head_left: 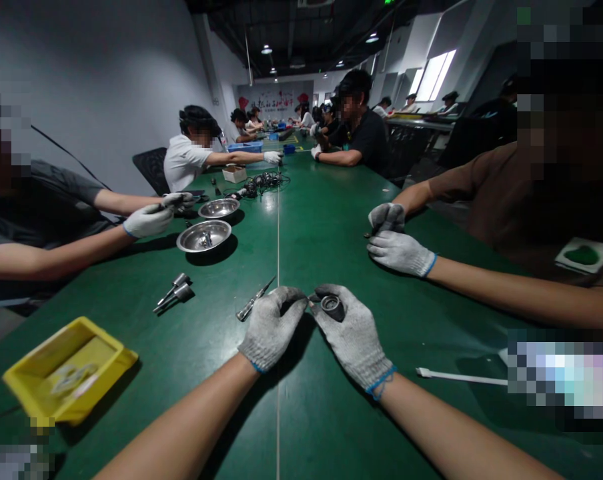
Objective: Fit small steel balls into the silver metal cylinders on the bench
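My right hand, in a grey-white knitted glove, is closed around a short dark cylindrical part whose round hollow end faces up. My left hand, gloved the same way, has thumb and forefinger pinched together near the right fingertips. Whatever lies in that pinch is too small or too hidden to make out. Just left of it, a screwdriver-like tool with a clear handle lies on the green table. Farther left rest two metal cylinders with thin shafts.
A yellow bin with small pale pieces stands at left. Two steel bowls and a tangle of black cables lie beyond. A white cable is at right. Co-workers' gloved hands work on both sides.
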A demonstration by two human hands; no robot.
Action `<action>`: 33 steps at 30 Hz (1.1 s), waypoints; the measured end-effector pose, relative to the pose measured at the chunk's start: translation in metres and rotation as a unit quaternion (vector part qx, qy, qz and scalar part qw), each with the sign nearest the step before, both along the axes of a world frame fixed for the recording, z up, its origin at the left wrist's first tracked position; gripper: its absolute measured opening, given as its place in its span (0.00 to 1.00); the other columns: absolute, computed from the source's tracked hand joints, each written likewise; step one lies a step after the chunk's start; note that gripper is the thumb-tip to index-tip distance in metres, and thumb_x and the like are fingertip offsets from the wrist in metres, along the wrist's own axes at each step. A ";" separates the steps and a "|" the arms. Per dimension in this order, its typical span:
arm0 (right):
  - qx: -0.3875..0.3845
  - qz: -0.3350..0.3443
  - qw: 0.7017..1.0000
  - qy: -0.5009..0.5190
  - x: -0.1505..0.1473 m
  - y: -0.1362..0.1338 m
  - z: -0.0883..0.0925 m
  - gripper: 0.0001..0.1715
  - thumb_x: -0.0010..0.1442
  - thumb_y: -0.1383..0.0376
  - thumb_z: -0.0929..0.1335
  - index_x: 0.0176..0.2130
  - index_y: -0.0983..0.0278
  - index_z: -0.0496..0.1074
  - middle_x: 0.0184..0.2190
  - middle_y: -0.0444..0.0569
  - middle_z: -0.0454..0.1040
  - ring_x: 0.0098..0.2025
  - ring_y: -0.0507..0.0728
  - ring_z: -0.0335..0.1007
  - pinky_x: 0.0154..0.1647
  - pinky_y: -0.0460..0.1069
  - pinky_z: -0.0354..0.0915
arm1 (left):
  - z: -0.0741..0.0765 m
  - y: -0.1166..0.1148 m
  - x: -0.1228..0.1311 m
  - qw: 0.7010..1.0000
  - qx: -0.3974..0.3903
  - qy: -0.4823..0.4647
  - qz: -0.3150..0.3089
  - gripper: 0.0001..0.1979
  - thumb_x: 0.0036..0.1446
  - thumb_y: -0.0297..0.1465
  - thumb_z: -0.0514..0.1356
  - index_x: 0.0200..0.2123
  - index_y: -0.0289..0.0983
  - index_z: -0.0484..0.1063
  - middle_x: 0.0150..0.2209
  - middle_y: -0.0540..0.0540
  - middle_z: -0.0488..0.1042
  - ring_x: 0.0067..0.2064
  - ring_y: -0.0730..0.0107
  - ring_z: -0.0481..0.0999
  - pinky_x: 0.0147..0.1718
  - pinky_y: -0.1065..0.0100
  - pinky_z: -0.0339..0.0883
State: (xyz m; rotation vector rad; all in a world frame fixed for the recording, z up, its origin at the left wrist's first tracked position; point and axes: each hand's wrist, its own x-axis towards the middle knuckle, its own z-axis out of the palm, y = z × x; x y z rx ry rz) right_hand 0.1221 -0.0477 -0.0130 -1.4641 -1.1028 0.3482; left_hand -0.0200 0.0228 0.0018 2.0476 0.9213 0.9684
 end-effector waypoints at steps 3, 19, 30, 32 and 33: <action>-0.001 0.000 1.000 0.002 0.000 0.000 0.000 0.16 0.56 0.56 0.72 0.42 0.62 0.79 0.36 0.53 0.85 0.38 0.63 0.84 0.42 0.56 0.79 | 0.000 0.000 0.000 1.000 0.008 0.008 -0.002 0.08 0.63 0.29 0.60 0.37 0.38 0.82 0.37 0.45 0.84 0.39 0.63 0.83 0.45 0.65 0.76; 0.016 -0.028 0.999 -0.043 -0.003 -0.002 0.000 0.13 0.59 0.57 0.70 0.42 0.61 0.77 0.36 0.51 0.84 0.37 0.62 0.82 0.41 0.55 0.77 | 0.009 -0.002 -0.001 0.997 -0.017 -0.051 0.048 0.08 0.61 0.33 0.63 0.36 0.38 0.83 0.36 0.45 0.85 0.38 0.61 0.84 0.43 0.64 0.77; 0.074 0.032 0.994 -0.078 -0.008 -0.010 0.007 0.10 0.52 0.67 0.68 0.38 0.59 0.72 0.30 0.47 0.81 0.32 0.59 0.80 0.33 0.50 0.75 | 0.040 -0.018 -0.001 0.996 0.016 -0.018 -0.085 0.08 0.62 0.30 0.65 0.40 0.40 0.85 0.36 0.47 0.86 0.38 0.65 0.84 0.43 0.66 0.78; 0.075 0.048 0.993 -0.072 -0.009 -0.010 0.009 0.10 0.52 0.67 0.68 0.38 0.59 0.72 0.30 0.47 0.81 0.32 0.59 0.80 0.34 0.50 0.76 | 0.042 -0.018 -0.001 0.996 0.010 -0.007 -0.094 0.08 0.62 0.30 0.64 0.41 0.40 0.85 0.38 0.46 0.86 0.39 0.63 0.84 0.45 0.65 0.78; 0.074 0.055 0.993 -0.071 -0.009 -0.010 0.009 0.10 0.52 0.67 0.68 0.38 0.59 0.72 0.30 0.47 0.81 0.33 0.59 0.80 0.34 0.50 0.76 | 0.042 -0.018 -0.002 0.995 0.008 -0.001 -0.096 0.09 0.62 0.30 0.64 0.41 0.40 0.85 0.38 0.46 0.86 0.39 0.63 0.85 0.45 0.64 0.78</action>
